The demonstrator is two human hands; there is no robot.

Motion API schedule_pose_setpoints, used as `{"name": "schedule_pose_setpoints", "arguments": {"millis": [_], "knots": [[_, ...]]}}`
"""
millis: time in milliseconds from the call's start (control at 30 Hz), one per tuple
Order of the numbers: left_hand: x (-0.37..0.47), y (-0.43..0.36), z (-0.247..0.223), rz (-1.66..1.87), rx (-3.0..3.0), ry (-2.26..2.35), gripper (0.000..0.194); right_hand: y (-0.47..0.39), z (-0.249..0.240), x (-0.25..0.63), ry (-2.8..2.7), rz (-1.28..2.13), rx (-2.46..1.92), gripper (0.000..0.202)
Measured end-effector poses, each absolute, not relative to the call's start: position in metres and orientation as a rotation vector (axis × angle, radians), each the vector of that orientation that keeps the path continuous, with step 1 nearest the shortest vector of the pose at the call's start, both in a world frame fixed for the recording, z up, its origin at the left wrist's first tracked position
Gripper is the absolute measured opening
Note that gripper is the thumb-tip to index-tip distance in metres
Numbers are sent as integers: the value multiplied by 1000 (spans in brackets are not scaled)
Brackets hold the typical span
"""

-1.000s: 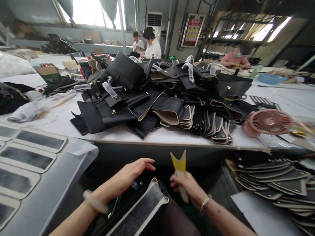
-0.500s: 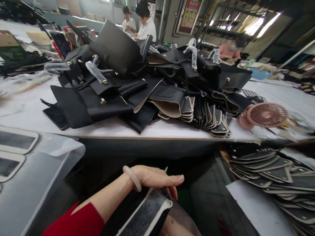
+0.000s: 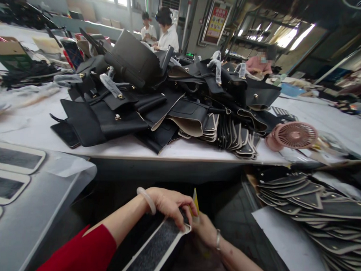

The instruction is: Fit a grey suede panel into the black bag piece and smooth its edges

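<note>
A black piece with a pale border (image 3: 157, 249) slants up from the bottom edge over my lap. My left hand (image 3: 170, 204), with a pale bangle at the wrist, bends its fingers over the far end of this piece and grips it. Close on the right is my right hand (image 3: 205, 231), a thin bracelet at its wrist, closed round a thin yellow, pointed thing (image 3: 195, 203). Only part of that thing shows, and I cannot tell what it is.
Black bags (image 3: 131, 110) lie heaped on the white table (image 3: 29, 128), beside a pink fan (image 3: 295, 134). Bordered black pieces (image 3: 297, 195) are stacked at the right, others (image 3: 14, 159) lie at the left. People (image 3: 169, 36) work at the back.
My left fingers, stretched out before, have bent down onto the bordered piece. My right hand, hidden before under the piece, has come up beside it with the yellow thing.
</note>
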State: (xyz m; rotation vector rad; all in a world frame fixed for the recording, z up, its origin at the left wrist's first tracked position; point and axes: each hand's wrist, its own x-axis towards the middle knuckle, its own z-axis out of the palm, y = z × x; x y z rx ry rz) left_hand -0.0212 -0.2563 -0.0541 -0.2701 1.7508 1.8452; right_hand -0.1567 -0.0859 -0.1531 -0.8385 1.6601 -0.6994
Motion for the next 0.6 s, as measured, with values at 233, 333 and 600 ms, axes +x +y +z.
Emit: {"name": "schedule_pose_setpoints", "arguments": {"millis": [233,333,600], "knots": [[-15,-253,-55,1916,-413,1760,72,-55,-59,-226,1259,-447,-794,51],[-11,-252,-51,1938,-439,1809,72,-66,-24,-210,1185,-244,-816,43],[-3,-247,-46,1916,-524,2046,79,-93,-32,-185,1271,-220,-909,28]]}}
